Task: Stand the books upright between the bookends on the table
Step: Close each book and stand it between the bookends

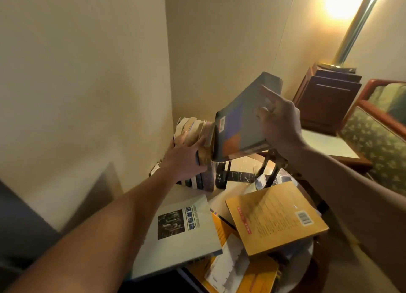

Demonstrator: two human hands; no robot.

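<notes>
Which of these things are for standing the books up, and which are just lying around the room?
For the job:
left hand gripping the standing books
right hand holding the blue book
black bookend
grey book and yellow book, lying flat
table

Just there:
lamp
wooden cabinet
patterned chair

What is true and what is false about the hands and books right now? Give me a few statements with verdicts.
1. The right hand holds a blue-grey book tilted in the air. True.
2. The left hand hangs idle, touching nothing. False: it grips the upright books.
3. Every book already stands upright. False: a yellow book and a grey book lie flat on the table.
4. The lamp is lit. True.
</notes>
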